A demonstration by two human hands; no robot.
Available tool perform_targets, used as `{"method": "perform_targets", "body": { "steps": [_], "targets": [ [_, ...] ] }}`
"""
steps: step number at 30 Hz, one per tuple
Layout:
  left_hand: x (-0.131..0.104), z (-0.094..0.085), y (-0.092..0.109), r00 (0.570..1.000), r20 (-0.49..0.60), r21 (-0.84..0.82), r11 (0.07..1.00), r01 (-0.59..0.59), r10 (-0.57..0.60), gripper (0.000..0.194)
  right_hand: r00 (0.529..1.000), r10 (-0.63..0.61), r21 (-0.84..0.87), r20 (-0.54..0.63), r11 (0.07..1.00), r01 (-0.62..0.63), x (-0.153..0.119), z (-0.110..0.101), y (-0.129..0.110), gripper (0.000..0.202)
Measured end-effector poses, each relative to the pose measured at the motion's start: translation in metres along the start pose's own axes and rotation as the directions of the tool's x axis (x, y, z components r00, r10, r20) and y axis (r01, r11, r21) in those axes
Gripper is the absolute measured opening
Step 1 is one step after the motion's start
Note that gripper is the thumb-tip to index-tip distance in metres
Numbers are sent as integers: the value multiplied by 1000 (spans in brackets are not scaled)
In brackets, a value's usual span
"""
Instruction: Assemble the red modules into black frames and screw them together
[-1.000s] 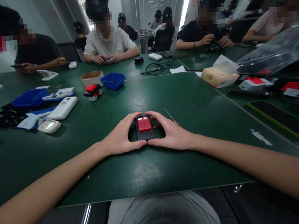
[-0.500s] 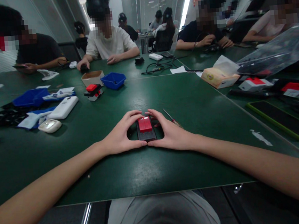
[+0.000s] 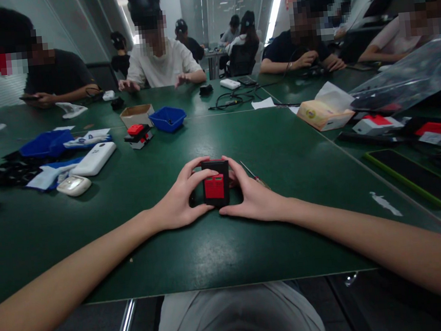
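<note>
Between my two hands a small black box-like device with a red block on its face (image 3: 214, 187) is tilted up from the table, its red side toward me. My left hand (image 3: 186, 194) grips it from the left, with the index finger across the top of the red part and the thumb at the lower edge. On the other side my right hand (image 3: 248, 191) curls around the right edge, its far fingers partly hidden behind the device. A thin screwdriver (image 3: 256, 175) lies on the table just beyond my right hand.
Farther forward are a similar red and black device (image 3: 138, 135), a blue tray (image 3: 167, 119) and a cardboard box (image 3: 137, 115). Left lie a white case (image 3: 94, 159) and gloves. A tissue box (image 3: 326, 113) and a green-edged black pad (image 3: 418, 176) are right. Several people sit opposite.
The device has been tipped from lying flat to nearly upright in my hands. Across the table, the person in white has let go of a black object and raised both hands.
</note>
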State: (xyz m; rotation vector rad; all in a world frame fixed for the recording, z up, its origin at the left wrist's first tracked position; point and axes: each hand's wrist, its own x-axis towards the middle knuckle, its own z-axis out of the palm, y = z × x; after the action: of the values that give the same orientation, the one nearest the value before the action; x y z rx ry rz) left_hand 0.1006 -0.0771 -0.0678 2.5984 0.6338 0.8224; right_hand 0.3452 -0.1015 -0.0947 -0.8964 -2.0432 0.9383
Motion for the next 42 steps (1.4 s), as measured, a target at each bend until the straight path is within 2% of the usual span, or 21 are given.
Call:
{"method": "perform_targets", "body": {
  "steps": [3,9,18,23,30,36,42],
  "targets": [
    [0,1,-2,1000,-19,21,999,24,-24,64,999,-5,43,-35,999,6,0,0,2,117],
    [0,2,-4,999,-33,50,999,21,-19,63,994,68,137,-83,989,-56,1,-1,6,109],
    [0,3,-8,995,-97,64,997,43,-37,62,988,139,318,-62,941,-112,5,-5,9,86],
    [1,2,-12,989,-128,84,993,81,-70,57,994,106,220,-12,970,-100,5,-7,3,66],
    [0,1,-11,993,-107,89,994,67,-57,58,990,122,225,-68,969,-104,5,-6,1,46],
    [1,1,-12,991,-90,98,990,104,-95,53,994,73,59,-86,996,-68,4,-9,-5,26],
    [1,0,-10,999,-18,58,997,44,-43,61,998,25,-53,-50,998,-28,3,-9,-6,13]
  ]
}}
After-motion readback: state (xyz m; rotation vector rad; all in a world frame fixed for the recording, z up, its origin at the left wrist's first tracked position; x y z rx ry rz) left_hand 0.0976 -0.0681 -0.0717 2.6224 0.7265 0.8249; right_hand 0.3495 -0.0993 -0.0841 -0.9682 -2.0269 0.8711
